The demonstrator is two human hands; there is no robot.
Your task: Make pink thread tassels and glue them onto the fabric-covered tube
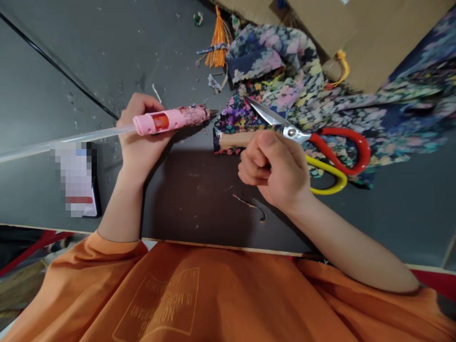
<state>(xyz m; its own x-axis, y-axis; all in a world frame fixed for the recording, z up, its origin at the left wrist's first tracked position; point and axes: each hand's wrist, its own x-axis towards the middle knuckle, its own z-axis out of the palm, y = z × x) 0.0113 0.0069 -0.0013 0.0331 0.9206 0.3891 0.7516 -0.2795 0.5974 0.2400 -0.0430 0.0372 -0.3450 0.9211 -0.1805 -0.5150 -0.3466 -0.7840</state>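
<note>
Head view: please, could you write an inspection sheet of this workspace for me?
Surface: grey table, speckled with small scraps.
Job's things: pink glue gun fed by a clear glue stick; wooden stick at the floral fabric.
Clutter: scissors lying on the fabric; orange tassel; phone.
Grippers: left hand grips the pink glue gun; right hand grips the wooden stick.
Cables: black cable crossing the table.
Surroundings: cardboard beyond the fabric.

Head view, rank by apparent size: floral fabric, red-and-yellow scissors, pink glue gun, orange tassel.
1. Multicoloured floral fabric
2. Red-and-yellow-handled steel scissors
3. Pink plastic glue gun, clear stick excluded
4. Orange thread tassel, though it lies farthest, so unsure
</note>
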